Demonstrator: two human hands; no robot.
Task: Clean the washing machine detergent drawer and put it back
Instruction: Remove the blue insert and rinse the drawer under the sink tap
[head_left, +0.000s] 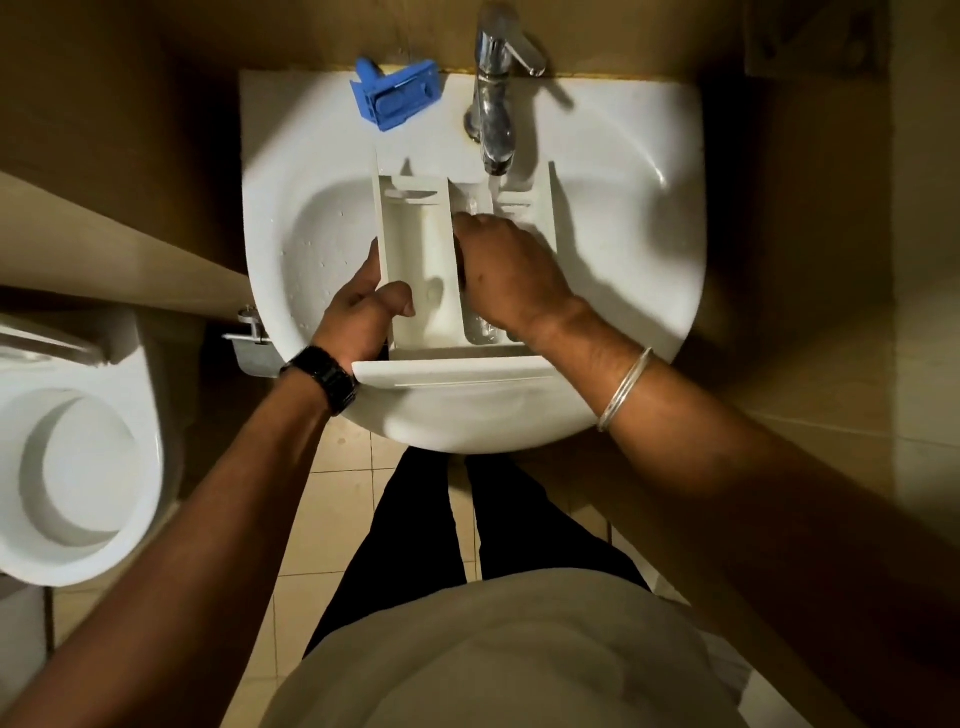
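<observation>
Nearest you, at lower centre of the frame: the front panel of the detergent drawer (457, 291) lies over the near rim of the sink (623, 156). From there the drawer's long axis runs straight away from you, up the frame, with its far end under the tap (493, 104).

Your left hand (363, 306), the one with the watch (324, 379), sits at the drawer's left side wall near the front. Fingers curl round the outside of that wall; the thumb hooks over into the left compartment. It grips the drawer and steadies it.

Your right hand (506, 270), with the bangle (623, 389) on its wrist, comes in from the lower right and lies over the middle and right compartments, knuckles up, fingers bent down into the channel. Whether it holds a cloth or brush, or just rubs with bare fingertips, you cannot tell; nothing shows under it.

Just beyond those fingertips, water from the tap falls into the far end of the drawer. Judgement: rinsing and scrubbing step, task about midway. The stream lies up-frame of your right hand, so that hand is the nearer one for working along the axis.

Farthest, at upper left of the sink ledge: a blue insert (397, 93), well apart from the drawer. It probably has to be refitted.
</observation>
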